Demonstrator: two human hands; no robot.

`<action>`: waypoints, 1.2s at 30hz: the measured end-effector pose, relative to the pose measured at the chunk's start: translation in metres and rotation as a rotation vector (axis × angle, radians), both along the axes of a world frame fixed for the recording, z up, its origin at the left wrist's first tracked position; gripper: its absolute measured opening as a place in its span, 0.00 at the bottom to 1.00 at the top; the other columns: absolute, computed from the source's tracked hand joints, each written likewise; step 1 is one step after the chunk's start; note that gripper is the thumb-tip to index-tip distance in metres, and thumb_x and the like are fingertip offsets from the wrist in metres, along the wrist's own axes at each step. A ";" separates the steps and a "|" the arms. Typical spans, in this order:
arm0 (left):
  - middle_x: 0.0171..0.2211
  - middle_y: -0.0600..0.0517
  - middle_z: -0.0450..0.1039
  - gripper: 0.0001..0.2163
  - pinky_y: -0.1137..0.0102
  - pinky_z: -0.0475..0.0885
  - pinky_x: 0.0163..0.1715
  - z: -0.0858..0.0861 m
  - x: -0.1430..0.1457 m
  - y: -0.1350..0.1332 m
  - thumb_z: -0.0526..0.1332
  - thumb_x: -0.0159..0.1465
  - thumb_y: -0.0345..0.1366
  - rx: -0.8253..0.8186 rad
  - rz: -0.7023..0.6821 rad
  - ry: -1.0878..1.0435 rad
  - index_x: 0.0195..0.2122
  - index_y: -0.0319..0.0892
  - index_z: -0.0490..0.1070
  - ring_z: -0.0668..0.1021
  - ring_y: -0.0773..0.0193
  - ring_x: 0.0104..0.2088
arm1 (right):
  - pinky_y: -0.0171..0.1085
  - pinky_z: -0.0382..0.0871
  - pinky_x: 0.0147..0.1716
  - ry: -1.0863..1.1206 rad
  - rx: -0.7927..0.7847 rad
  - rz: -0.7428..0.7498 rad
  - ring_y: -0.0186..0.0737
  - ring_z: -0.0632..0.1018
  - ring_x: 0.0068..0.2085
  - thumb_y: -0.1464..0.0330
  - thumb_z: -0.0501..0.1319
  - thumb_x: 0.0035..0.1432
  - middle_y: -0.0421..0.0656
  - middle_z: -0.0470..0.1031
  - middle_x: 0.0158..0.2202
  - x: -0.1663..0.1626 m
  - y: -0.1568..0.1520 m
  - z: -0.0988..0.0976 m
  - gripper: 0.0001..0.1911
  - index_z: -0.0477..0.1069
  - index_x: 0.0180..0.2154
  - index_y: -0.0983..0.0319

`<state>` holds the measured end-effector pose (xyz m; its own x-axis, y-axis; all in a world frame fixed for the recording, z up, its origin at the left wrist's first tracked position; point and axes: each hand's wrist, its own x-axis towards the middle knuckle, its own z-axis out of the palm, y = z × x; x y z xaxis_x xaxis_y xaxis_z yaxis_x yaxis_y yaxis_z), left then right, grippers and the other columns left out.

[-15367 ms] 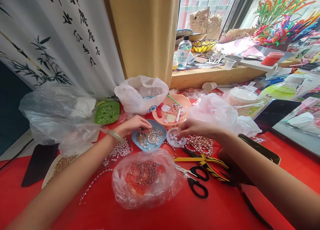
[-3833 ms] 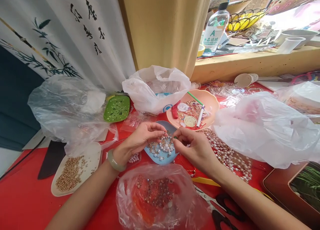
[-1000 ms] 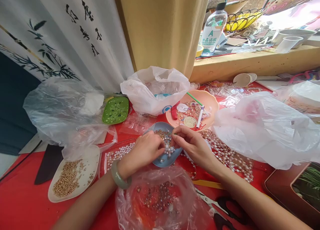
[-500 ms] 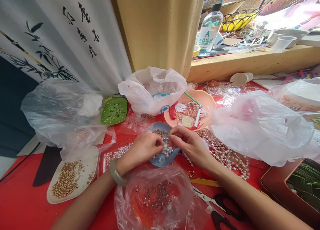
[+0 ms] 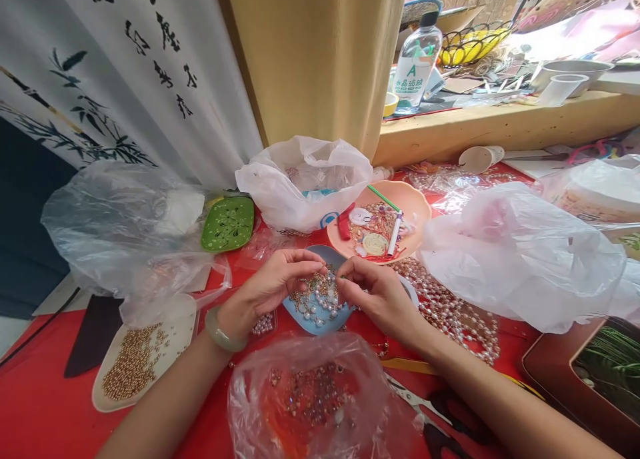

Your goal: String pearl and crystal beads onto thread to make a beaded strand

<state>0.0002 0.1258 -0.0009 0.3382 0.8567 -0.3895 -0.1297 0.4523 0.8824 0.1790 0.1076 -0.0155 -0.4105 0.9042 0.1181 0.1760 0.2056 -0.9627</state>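
Note:
Both hands are held over a blue dish (image 5: 327, 254) of pearl-white and gold beads (image 5: 321, 304). My left hand (image 5: 273, 282), with a pale green bangle at the wrist, pinches thumb and fingers together above the dish's left side; whatever lies between its fingertips is too small to name. Facing it from the right, my right hand (image 5: 383, 292) is closed in a pinch, with a tiny greenish bit showing at the fingertips. In front of the dish sits a clear plastic bag (image 5: 315, 406) with reddish-purple beads inside.
Scissors (image 5: 425, 406) lie at the front right. A cream tray (image 5: 173, 366) of gold beads stands left, a green dish (image 5: 227, 224) behind it. A peach bowl (image 5: 420, 209) holds beads and a marker. Pearl strands (image 5: 460, 312), plastic bags (image 5: 525, 259) and a planter (image 5: 555, 359) fill the right.
My left hand has shifted left and up, its fingers now lifted off the beads. The blue dish shows more of its beads. My right hand stays nearly in place.

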 end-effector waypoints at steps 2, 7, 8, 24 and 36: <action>0.26 0.52 0.70 0.08 0.79 0.61 0.19 -0.001 0.000 0.000 0.67 0.47 0.32 -0.007 -0.002 -0.012 0.27 0.35 0.73 0.69 0.74 0.22 | 0.29 0.59 0.20 -0.004 -0.006 -0.002 0.29 0.66 0.22 0.71 0.52 0.52 0.37 0.66 0.19 -0.001 0.000 0.001 0.04 0.63 0.26 0.62; 0.25 0.52 0.71 0.08 0.80 0.61 0.18 -0.002 0.001 0.000 0.68 0.47 0.33 -0.015 -0.009 -0.021 0.26 0.35 0.72 0.69 0.75 0.22 | 0.29 0.60 0.20 -0.002 -0.030 0.000 0.29 0.67 0.21 0.71 0.52 0.52 0.37 0.67 0.19 -0.002 -0.001 0.001 0.04 0.63 0.27 0.62; 0.24 0.53 0.71 0.08 0.80 0.60 0.18 -0.002 0.002 -0.001 0.68 0.47 0.33 -0.020 -0.013 -0.023 0.26 0.35 0.72 0.68 0.75 0.21 | 0.29 0.60 0.20 -0.001 -0.028 0.001 0.30 0.67 0.21 0.71 0.52 0.52 0.37 0.67 0.19 -0.002 -0.001 0.001 0.04 0.63 0.27 0.62; 0.24 0.53 0.71 0.07 0.81 0.62 0.17 -0.002 0.001 -0.001 0.67 0.48 0.31 -0.017 -0.022 -0.030 0.27 0.34 0.73 0.69 0.75 0.21 | 0.30 0.60 0.21 0.004 0.002 -0.009 0.30 0.67 0.22 0.72 0.52 0.53 0.37 0.67 0.20 -0.002 -0.002 0.000 0.04 0.63 0.27 0.62; 0.25 0.53 0.71 0.06 0.82 0.63 0.18 -0.003 0.000 0.000 0.67 0.50 0.30 -0.001 -0.034 -0.032 0.27 0.34 0.73 0.69 0.76 0.22 | 0.30 0.60 0.21 -0.006 0.027 -0.022 0.30 0.67 0.22 0.72 0.52 0.52 0.38 0.67 0.20 -0.002 -0.001 -0.001 0.04 0.63 0.26 0.62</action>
